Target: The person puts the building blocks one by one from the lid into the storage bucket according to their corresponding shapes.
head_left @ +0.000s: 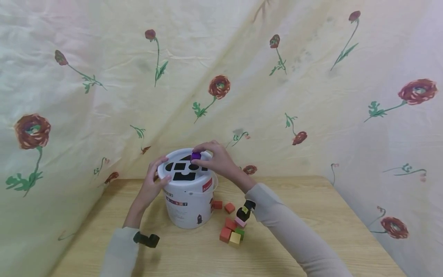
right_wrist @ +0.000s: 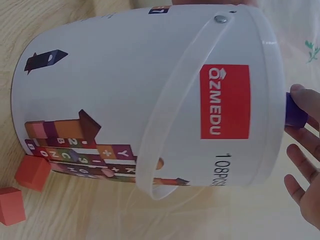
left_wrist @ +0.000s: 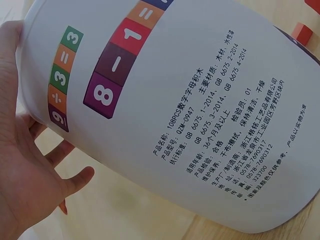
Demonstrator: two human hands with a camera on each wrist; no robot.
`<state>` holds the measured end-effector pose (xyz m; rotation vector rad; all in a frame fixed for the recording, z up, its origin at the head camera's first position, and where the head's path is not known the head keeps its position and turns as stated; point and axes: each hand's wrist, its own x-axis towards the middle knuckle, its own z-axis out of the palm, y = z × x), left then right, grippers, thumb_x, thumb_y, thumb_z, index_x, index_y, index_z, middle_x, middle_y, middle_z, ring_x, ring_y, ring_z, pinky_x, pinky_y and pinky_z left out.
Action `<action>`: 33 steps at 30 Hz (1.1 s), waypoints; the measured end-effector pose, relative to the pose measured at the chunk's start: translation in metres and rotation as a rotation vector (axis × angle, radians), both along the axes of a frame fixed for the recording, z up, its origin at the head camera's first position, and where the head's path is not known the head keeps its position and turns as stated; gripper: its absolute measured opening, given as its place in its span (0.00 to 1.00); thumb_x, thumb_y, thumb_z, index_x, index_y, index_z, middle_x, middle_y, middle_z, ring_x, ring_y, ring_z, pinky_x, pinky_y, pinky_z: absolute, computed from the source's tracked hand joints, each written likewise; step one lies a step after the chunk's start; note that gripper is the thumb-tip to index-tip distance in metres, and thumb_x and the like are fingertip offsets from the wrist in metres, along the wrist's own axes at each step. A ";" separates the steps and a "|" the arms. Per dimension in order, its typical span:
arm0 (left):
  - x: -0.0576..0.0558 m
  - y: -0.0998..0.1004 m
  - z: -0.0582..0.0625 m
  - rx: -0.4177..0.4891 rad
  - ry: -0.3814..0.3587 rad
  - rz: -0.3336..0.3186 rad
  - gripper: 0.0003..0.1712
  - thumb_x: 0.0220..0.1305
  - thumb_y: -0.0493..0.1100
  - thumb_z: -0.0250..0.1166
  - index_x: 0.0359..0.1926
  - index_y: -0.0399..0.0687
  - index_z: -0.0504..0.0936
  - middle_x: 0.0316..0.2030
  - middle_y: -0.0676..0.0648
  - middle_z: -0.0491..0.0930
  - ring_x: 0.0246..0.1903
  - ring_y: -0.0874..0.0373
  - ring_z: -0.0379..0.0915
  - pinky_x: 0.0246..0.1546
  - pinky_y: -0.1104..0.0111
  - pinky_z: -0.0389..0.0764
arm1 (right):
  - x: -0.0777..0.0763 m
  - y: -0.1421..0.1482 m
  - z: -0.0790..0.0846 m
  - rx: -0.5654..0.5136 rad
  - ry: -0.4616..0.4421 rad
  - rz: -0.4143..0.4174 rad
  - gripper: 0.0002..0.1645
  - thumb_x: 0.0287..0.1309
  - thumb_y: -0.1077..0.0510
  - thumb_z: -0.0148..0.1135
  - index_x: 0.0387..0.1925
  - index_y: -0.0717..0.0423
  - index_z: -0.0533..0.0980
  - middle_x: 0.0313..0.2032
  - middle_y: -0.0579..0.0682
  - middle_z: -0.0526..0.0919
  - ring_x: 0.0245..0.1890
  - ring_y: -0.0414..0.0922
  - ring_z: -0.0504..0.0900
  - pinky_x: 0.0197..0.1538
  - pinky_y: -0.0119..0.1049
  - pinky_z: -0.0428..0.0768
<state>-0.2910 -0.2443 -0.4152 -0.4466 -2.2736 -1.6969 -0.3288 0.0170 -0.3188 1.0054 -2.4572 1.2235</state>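
A white bucket [head_left: 188, 209] stands upright on the table, its lid [head_left: 188, 167] pierced by several shaped holes. My right hand [head_left: 217, 158] is over the lid's right side and pinches a small purple block [head_left: 195, 156] between thumb and fingers. In the right wrist view, the purple block [right_wrist: 296, 111] is right at the lid's surface. Whether part of it sits inside a hole cannot be told. My left hand [head_left: 154, 177] rests on the lid's left rim with the thumb and a finger over the edge. Other fingers spread loosely beside the bucket in the left wrist view.
Right of the bucket lie loose wooden blocks: several red ones [head_left: 225, 234], a yellow one [head_left: 234, 239], a green one [head_left: 241, 232] and a pink one [head_left: 240, 222]. The bucket's handle [right_wrist: 170, 95] hangs down its side. A flowered cloth [head_left: 221, 57] surrounds the wooden table [head_left: 294, 207].
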 end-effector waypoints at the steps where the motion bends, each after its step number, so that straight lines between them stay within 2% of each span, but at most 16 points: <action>1: 0.000 0.000 0.000 0.005 0.004 -0.003 0.39 0.66 0.45 0.62 0.76 0.53 0.61 0.78 0.44 0.48 0.72 0.42 0.49 0.69 0.37 0.55 | -0.001 0.000 -0.001 0.001 -0.015 -0.005 0.21 0.57 0.52 0.75 0.51 0.52 0.84 0.48 0.49 0.86 0.54 0.51 0.75 0.58 0.51 0.78; 8: 0.000 0.000 0.001 0.014 0.008 -0.006 0.39 0.66 0.43 0.62 0.76 0.51 0.61 0.77 0.43 0.50 0.71 0.43 0.49 0.68 0.39 0.55 | -0.005 0.000 -0.005 0.006 -0.096 -0.028 0.22 0.57 0.52 0.75 0.52 0.52 0.84 0.49 0.48 0.86 0.54 0.50 0.74 0.60 0.49 0.78; 19: -0.002 0.000 -0.001 0.017 -0.001 -0.011 0.39 0.67 0.44 0.62 0.76 0.53 0.61 0.78 0.45 0.49 0.72 0.43 0.48 0.68 0.37 0.55 | -0.009 -0.004 -0.012 0.037 -0.097 -0.026 0.20 0.57 0.52 0.75 0.52 0.50 0.84 0.49 0.46 0.86 0.55 0.47 0.75 0.61 0.48 0.77; 23: -0.002 0.000 -0.001 0.012 -0.006 -0.011 0.39 0.67 0.45 0.62 0.77 0.53 0.60 0.78 0.44 0.48 0.72 0.42 0.48 0.69 0.36 0.54 | -0.011 -0.006 -0.014 0.056 -0.089 -0.013 0.22 0.57 0.52 0.75 0.53 0.52 0.84 0.50 0.47 0.87 0.56 0.46 0.75 0.63 0.49 0.76; 33: -0.001 0.000 -0.001 0.016 -0.022 -0.005 0.39 0.68 0.46 0.62 0.77 0.55 0.60 0.78 0.45 0.48 0.73 0.43 0.47 0.70 0.35 0.53 | -0.009 -0.010 -0.017 0.097 -0.099 -0.028 0.22 0.57 0.52 0.74 0.54 0.51 0.83 0.50 0.47 0.85 0.53 0.45 0.75 0.56 0.42 0.79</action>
